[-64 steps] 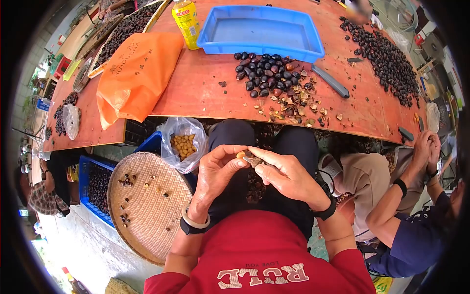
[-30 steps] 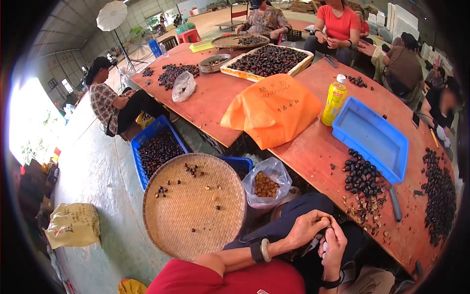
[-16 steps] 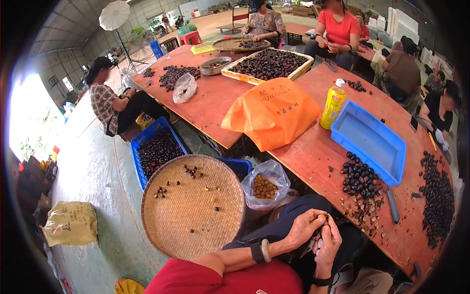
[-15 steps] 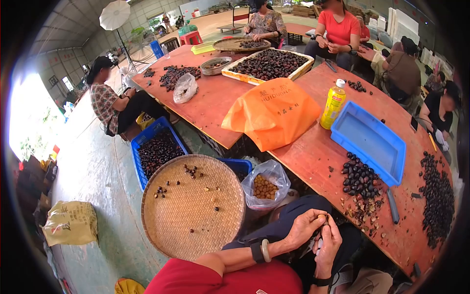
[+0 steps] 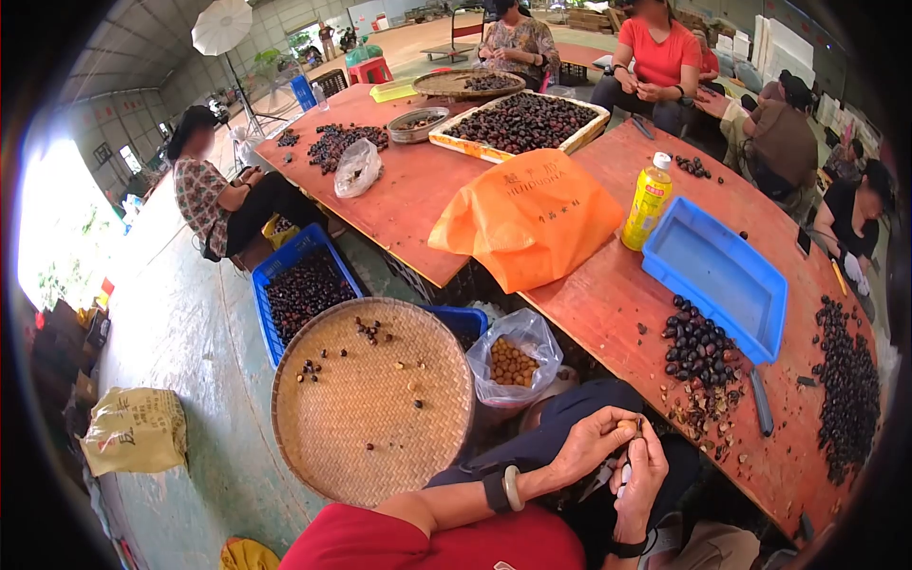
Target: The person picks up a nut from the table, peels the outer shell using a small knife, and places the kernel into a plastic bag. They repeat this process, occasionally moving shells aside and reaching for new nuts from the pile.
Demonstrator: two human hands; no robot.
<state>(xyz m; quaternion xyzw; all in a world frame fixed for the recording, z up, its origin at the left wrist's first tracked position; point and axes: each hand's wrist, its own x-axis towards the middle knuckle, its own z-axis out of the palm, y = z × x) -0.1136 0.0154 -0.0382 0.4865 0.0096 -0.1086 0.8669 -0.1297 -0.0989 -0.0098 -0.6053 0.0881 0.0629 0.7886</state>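
Above my lap, my left hand (image 5: 591, 445) pinches a small yellow-brown peeled nut (image 5: 626, 425) between thumb and fingertips. My right hand (image 5: 643, 475) meets it there, its fingertips touching the nut and a dark bit of shell. In the right palm sits a white handle (image 5: 623, 480), with what looks like a small knife blade (image 5: 597, 481) below it, partly hidden. Just beyond my hands, a clear plastic bag (image 5: 541, 353) holds peeled yellow-brown nuts (image 5: 511, 364). Dark nuts (image 5: 698, 342) and shell scraps (image 5: 705, 408) lie on the red table (image 5: 608, 313) to the right.
A woven round tray (image 5: 370, 418) with a few nuts is at left, over blue crates (image 5: 304, 294). On the table are an orange bag (image 5: 527, 218), a yellow bottle (image 5: 648, 202), a blue tray (image 5: 717, 275) and a knife (image 5: 761, 404). Other people sit around the tables.
My fingers have shifted slightly around the nut, and more of its surface and the dark shell show. The knife blade is more visible. The view has barely moved.
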